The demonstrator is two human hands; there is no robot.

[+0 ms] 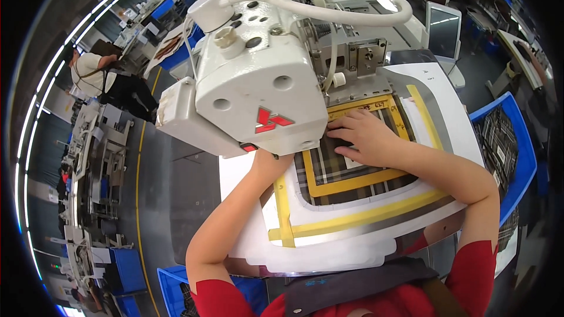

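Observation:
My right hand (pixel 367 138) rests palm down on dark plaid fabric (pixel 329 170), its fingers stretched out and slightly apart. The fingertips reach toward the left part of a yellow rectangular frame (pixel 358 184) around the fabric. Under that palm, a small pale patch (pixel 352 163) shows in part. My left hand (pixel 273 163) goes under the white head of a large sewing machine (pixel 258 76); only the wrist and back of the hand show, its fingers hidden. Beneath the work lies a white sheet (pixel 252 232) edged with yellow strips (pixel 364 216).
A blue bin (pixel 523 170) with plaid pieces stands at the right, another blue bin (pixel 170 285) at the lower left. A thick white hose (pixel 329 16) arches over the machine. A screen (pixel 443 32) stands behind. Across the aisle at left, a person (pixel 94 73) stands among workbenches.

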